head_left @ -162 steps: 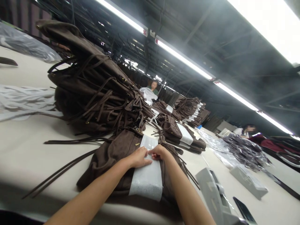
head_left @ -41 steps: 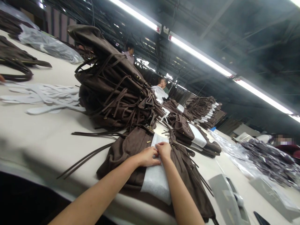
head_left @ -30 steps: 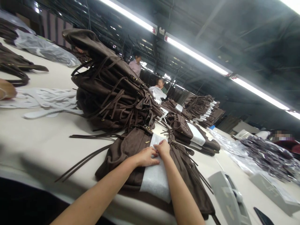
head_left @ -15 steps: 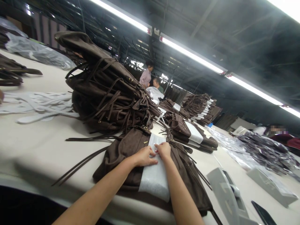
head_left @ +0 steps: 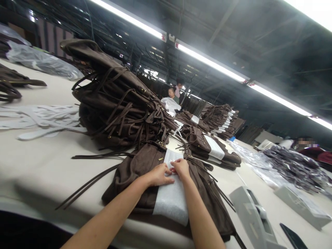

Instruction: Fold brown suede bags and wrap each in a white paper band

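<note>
In front of me a dark brown handbag (head_left: 137, 159) lies on the table, with a band of thin white foam sheet (head_left: 171, 202) around its middle. My left hand (head_left: 161, 174) rests on the band, thumb and fingers apart, its fingertips close to those of the other hand. My right hand (head_left: 181, 168) is closed in a pinch at the upper part of the band; a small shiny bit shows at its fingertips, too small to name. Long thin straps (head_left: 88, 185) trail from the bag to the left.
A tall pile of brown bags (head_left: 116, 103) stands behind. Banded bags (head_left: 202, 141) lie at the back right. White strips (head_left: 38, 116) are on the left. A grey tape dispenser (head_left: 252, 214) and a dark phone (head_left: 293, 237) are at the right. Two people are in the distance.
My hands stay almost in place on the white band, with only a slight shift of the fingers. In the background, the standing person has moved to the right, behind the other person.
</note>
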The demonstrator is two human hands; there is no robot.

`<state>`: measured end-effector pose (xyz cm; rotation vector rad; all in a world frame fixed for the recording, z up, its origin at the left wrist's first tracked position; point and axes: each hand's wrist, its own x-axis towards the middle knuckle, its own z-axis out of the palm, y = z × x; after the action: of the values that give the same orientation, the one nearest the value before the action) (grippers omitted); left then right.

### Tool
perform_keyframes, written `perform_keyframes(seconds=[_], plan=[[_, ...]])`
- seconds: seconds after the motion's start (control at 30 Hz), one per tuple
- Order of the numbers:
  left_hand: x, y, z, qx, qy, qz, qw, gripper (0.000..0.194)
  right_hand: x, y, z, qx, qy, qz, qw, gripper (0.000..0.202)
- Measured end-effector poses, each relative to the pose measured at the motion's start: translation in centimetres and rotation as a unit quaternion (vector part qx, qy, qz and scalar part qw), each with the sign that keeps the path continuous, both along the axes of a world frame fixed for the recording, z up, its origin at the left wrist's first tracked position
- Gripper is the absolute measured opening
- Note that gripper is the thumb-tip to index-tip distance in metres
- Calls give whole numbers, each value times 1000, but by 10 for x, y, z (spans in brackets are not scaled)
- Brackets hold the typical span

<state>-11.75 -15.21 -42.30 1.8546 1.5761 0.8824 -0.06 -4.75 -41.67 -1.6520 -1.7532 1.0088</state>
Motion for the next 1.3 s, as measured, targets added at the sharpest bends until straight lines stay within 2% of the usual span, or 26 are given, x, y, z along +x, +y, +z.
perform_keyframes(seconds=[0.27, 0.47, 0.77, 0.93, 1.1, 1.2, 1.3], plan=[[0, 1, 0, 5, -1, -7, 1000, 29, -1, -4, 1, -11, -7, 20, 1000, 16], [0, 3, -4, 9, -1, -9, 1000, 29, -4, 3, -1, 25, -96, 19, 995, 23], [-1, 3, -7, 12, -2, -2, 1000, 30, -3, 22, 23, -10, -237, 79, 968, 35], [-1, 2, -7, 2, -8, 8, 1000, 31, 7, 15, 25, 39, -303, 103, 947, 43], [-2, 2, -6, 0, -18, -1, 1000, 29, 17, 2, 22, 89, -311, 126, 938, 43], [-2, 3, -7, 2, -19, -4, 1000, 27, 25, -5, 21, 115, -289, 149, 939, 37], [-3, 5, -10, 3, -23, 2, 1000, 37, 33, -17, 18, 167, -242, 160, 942, 20]])
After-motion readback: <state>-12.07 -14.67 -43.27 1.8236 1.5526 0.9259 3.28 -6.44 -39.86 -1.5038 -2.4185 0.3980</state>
